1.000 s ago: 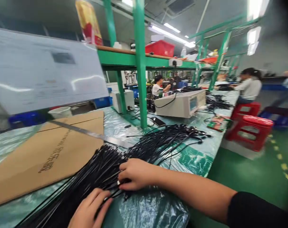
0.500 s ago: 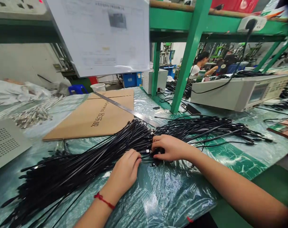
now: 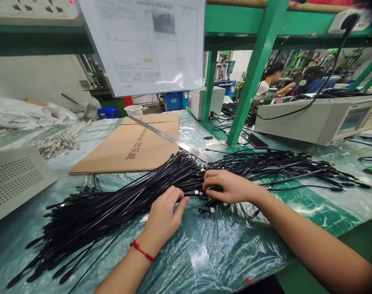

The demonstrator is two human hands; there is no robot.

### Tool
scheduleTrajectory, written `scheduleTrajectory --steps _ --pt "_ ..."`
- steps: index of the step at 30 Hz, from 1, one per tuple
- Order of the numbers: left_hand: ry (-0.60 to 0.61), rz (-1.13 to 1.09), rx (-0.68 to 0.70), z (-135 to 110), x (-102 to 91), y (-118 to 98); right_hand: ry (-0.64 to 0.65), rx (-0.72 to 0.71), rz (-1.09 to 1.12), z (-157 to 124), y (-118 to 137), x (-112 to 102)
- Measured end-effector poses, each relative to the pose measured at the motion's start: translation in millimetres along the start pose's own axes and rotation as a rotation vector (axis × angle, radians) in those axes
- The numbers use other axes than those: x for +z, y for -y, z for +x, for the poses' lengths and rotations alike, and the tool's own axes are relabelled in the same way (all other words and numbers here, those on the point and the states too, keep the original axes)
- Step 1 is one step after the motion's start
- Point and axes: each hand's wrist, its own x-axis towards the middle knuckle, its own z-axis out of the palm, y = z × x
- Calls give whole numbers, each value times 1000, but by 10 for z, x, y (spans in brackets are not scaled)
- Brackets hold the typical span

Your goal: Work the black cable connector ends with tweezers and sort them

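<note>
A large heap of black USB cables (image 3: 112, 208) stretches across the table, with metal-tipped plugs gathered near the middle. My left hand (image 3: 166, 210), with a red cord at the wrist, lies at the near edge of this heap, thumb and fingers curled in around a cable. Facing it, my right hand (image 3: 227, 186) has its fingers bent round the plug ends; what lies inside its grip is partly hidden. One USB plug (image 3: 211, 209) shows just below the right fingers, on the plastic sheet. A second bundle of black cables (image 3: 281, 165) spreads out beyond the right hand.
Behind the heap lie a flat cardboard sheet (image 3: 133, 147) and a steel ruler (image 3: 167, 136). A green post (image 3: 253, 73) rises behind the right bundle, near a grey instrument (image 3: 302, 120) and a phone (image 3: 257, 141). A perforated grey box (image 3: 19, 179) stands left. Another person (image 3: 267, 83) sits far back.
The view has shifted slightly, moving the scene rightward. The right fingers have opened somewhat from their tighter curl, and a USB plug now shows beneath them. The left thumb has spread slightly.
</note>
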Motion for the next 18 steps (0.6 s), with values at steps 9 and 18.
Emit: scheduleTrajectory --steps 9,18 --pt "-261 -32 -31 -14 -48 -18 -37 -34 250 38 65 85" --pt "-240 -70 -56 -8 -25 -33 -145 5 356 52 111 194"
